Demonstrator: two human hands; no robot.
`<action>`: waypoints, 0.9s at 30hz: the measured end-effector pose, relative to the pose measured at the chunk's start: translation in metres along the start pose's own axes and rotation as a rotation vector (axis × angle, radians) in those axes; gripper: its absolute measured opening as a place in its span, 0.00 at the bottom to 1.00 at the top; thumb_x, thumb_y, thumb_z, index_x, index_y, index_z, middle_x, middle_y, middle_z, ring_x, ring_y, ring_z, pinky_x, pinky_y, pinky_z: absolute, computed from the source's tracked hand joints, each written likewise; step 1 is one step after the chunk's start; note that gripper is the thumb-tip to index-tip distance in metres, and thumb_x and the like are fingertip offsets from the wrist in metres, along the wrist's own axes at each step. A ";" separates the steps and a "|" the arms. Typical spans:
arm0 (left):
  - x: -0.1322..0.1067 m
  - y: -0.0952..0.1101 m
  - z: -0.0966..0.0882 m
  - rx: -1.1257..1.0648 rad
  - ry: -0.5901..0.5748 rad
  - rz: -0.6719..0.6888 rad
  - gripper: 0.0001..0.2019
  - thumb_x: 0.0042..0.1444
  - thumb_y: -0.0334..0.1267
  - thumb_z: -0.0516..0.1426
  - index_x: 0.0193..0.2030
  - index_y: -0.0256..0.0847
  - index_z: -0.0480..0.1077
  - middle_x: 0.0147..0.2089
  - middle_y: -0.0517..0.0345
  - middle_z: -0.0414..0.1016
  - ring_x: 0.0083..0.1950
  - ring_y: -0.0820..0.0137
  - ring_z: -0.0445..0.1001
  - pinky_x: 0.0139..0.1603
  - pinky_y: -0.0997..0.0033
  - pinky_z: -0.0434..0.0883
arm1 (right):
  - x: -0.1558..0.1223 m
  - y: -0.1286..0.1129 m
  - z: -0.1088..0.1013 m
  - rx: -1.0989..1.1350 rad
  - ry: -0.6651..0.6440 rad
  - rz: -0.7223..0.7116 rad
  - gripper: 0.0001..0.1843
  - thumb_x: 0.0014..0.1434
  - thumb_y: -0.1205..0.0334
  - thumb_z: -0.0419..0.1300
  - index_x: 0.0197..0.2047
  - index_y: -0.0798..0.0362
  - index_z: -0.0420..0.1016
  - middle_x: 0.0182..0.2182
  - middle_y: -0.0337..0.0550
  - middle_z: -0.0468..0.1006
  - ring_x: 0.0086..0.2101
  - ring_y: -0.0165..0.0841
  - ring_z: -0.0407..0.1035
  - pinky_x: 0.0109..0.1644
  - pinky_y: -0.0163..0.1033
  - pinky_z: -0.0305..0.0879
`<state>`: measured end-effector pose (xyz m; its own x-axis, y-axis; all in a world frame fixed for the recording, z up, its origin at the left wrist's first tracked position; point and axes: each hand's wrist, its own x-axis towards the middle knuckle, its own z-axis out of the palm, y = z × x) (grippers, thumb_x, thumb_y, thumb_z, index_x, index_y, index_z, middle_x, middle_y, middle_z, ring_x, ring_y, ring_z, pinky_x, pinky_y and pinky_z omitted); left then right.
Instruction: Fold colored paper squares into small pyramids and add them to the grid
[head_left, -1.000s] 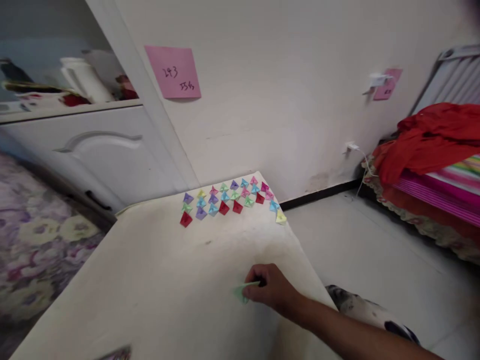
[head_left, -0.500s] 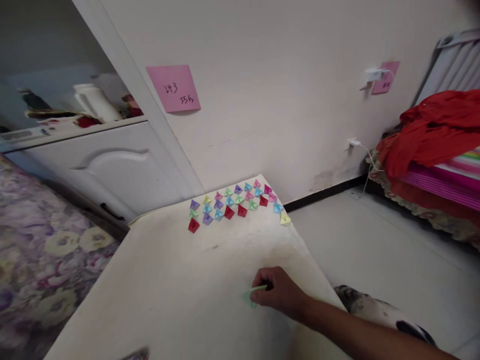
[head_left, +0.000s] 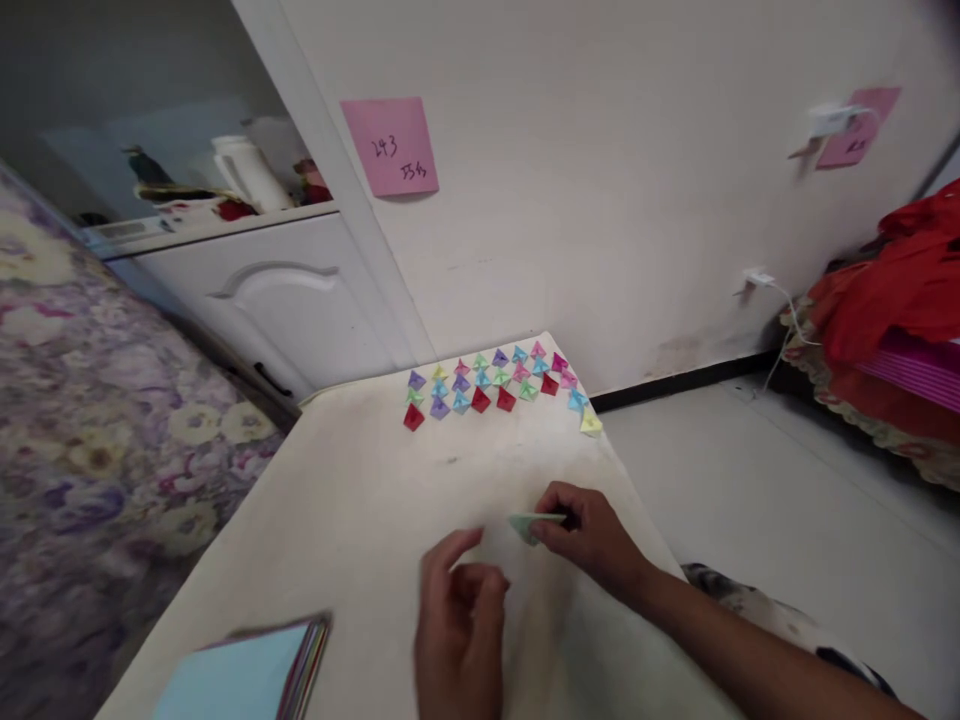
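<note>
Over the right part of the cream-covered table, my right hand pinches a small piece of folded light green paper by its right end. My left hand is just left of it, fingers curled and apart, with nothing visible in them; a small gap separates it from the paper. Several small folded paper pieces in red, purple, blue, green, pink and yellow stand in rows at the table's far end, among them a red piece and a yellow piece.
A stack of coloured paper sheets, light blue on top, lies at the near left. A white cabinet and the wall adjoin the table's far end. Floral fabric hangs at the left; a bed with red cloth is at the right.
My left hand has come into view beside the green paper. My right hand, still pinching the paper, has shifted up and right in the picture. The view has turned left, showing the paper stack.
</note>
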<state>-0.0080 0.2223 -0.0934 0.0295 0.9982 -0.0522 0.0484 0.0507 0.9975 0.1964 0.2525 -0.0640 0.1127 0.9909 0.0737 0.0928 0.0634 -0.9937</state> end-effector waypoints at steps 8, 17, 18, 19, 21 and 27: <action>0.022 0.055 0.061 -0.126 -0.128 -0.131 0.04 0.49 0.35 0.59 0.31 0.38 0.71 0.24 0.60 0.72 0.29 0.71 0.70 0.33 0.74 0.67 | -0.009 -0.002 0.008 -0.168 -0.064 -0.126 0.04 0.47 0.71 0.58 0.26 0.53 0.66 0.21 0.33 0.67 0.23 0.25 0.60 0.26 0.31 0.57; 0.024 0.038 0.047 -0.204 -0.072 -0.161 0.03 0.49 0.35 0.59 0.30 0.37 0.71 0.25 0.61 0.73 0.29 0.73 0.69 0.32 0.76 0.67 | -0.013 0.010 0.015 -0.250 -0.043 -0.330 0.12 0.49 0.72 0.59 0.38 0.51 0.68 0.34 0.38 0.67 0.24 0.24 0.58 0.27 0.33 0.60; 0.023 0.037 0.047 -0.211 -0.059 -0.169 0.03 0.49 0.35 0.59 0.30 0.37 0.71 0.25 0.61 0.73 0.29 0.73 0.70 0.33 0.75 0.67 | -0.014 0.011 0.015 -0.253 -0.029 -0.352 0.13 0.49 0.72 0.58 0.39 0.50 0.68 0.36 0.40 0.67 0.23 0.24 0.57 0.28 0.33 0.60; 0.023 0.036 0.046 -0.217 -0.051 -0.180 0.04 0.48 0.35 0.60 0.30 0.38 0.71 0.26 0.61 0.74 0.29 0.73 0.71 0.34 0.75 0.68 | -0.015 0.011 0.015 -0.259 -0.021 -0.370 0.13 0.50 0.72 0.58 0.39 0.50 0.68 0.38 0.40 0.66 0.23 0.23 0.57 0.28 0.33 0.61; 0.023 0.032 0.044 -0.230 -0.049 -0.205 0.05 0.47 0.36 0.61 0.30 0.38 0.71 0.26 0.60 0.75 0.30 0.72 0.72 0.35 0.74 0.69 | -0.017 0.011 0.016 -0.276 -0.020 -0.392 0.11 0.51 0.72 0.57 0.38 0.50 0.69 0.38 0.41 0.66 0.23 0.24 0.58 0.28 0.33 0.61; 0.026 0.022 0.041 -0.241 -0.050 -0.231 0.07 0.45 0.37 0.63 0.30 0.37 0.72 0.27 0.60 0.76 0.31 0.71 0.74 0.38 0.73 0.71 | -0.018 0.012 0.018 -0.317 -0.042 -0.370 0.09 0.52 0.72 0.56 0.36 0.50 0.70 0.36 0.41 0.65 0.25 0.25 0.59 0.27 0.33 0.61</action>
<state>0.0347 0.2484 -0.0750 0.0949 0.9569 -0.2743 -0.1777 0.2874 0.9412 0.1780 0.2378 -0.0791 -0.0241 0.9131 0.4070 0.4165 0.3792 -0.8263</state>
